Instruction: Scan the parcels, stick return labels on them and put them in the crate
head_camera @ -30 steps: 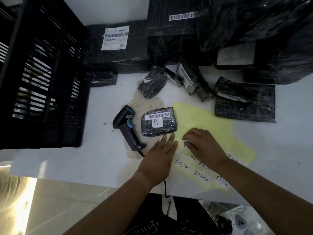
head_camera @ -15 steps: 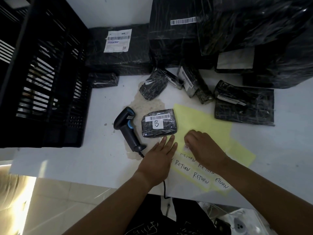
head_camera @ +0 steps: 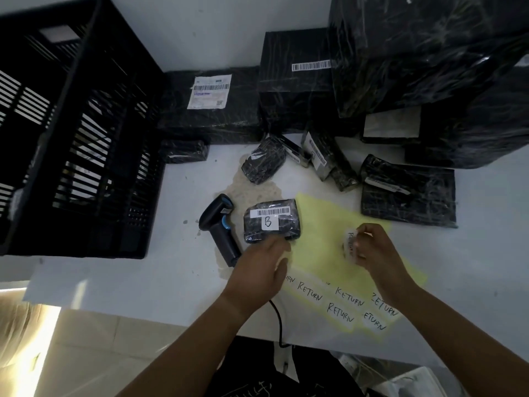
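While pinching a peeled white return label (head_camera: 349, 243) between thumb and fingertips, held the right hand (head_camera: 378, 253) just above the yellow backing sheet (head_camera: 323, 222), right of centre. Had the left hand (head_camera: 262, 267) at the near edge of the parcel marked B (head_camera: 272, 220), fingers together and only lightly bent, gripping nothing; too blurred to say whether the tips touched the wrap. Found that parcel flat on the white table (head_camera: 143, 276) at frame centre, barcode strip up, its right end at the sheet's upper-left corner. Noted the black barcode scanner (head_camera: 220, 227) lying just left of it. Saw more handwritten RETURN labels (head_camera: 340, 312) on the sheet's lower part, below both hands. Saw the black slatted crate (head_camera: 71, 138) filling the upper left, apart from parcel B; could not tell what lay inside, with only dark walls and light through the slats showing. Found a small wrapped parcel (head_camera: 184, 150) against the crate's right side, more small parcels (head_camera: 263, 164) above centre, a flat parcel (head_camera: 409, 196) at right, and large wrapped boxes (head_camera: 294, 90) stacked across the top.
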